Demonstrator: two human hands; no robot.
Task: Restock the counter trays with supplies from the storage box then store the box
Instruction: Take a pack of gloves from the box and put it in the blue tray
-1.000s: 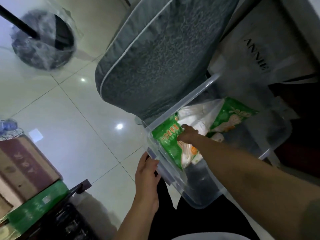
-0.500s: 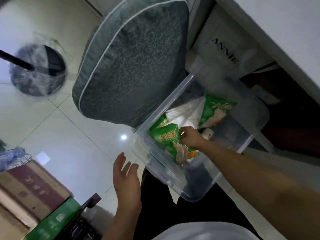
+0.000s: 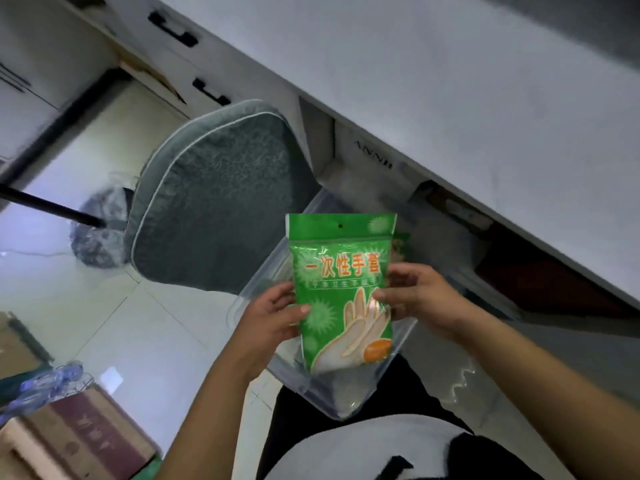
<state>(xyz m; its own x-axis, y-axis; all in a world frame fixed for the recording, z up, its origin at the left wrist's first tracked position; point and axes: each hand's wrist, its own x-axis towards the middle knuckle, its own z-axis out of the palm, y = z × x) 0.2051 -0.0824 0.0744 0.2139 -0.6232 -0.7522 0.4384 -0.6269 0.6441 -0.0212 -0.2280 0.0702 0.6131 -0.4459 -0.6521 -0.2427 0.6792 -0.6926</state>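
Observation:
A green packet of disposable gloves (image 3: 341,282) is held upright in front of me, above the clear plastic storage box (image 3: 349,400) on the floor. My left hand (image 3: 273,315) grips the packet's left edge, thumb on its front. Its right edge is pinched by my right hand (image 3: 414,292). Another green packet (image 3: 400,244) peeks out behind the held one, inside the box. The white counter top (image 3: 450,98) runs diagonally across the upper right.
A grey cushioned chair seat (image 3: 221,206) stands just left of the box. A bin with a clear liner (image 3: 100,233) is further left. Cardboard boxes (image 3: 79,441) sit at the bottom left. A white carton (image 3: 367,161) sits under the counter.
My right hand has lifted the green packet out of the box. My left hand came up from beside the box and took hold of its left edge. The view tilted up toward the counter.

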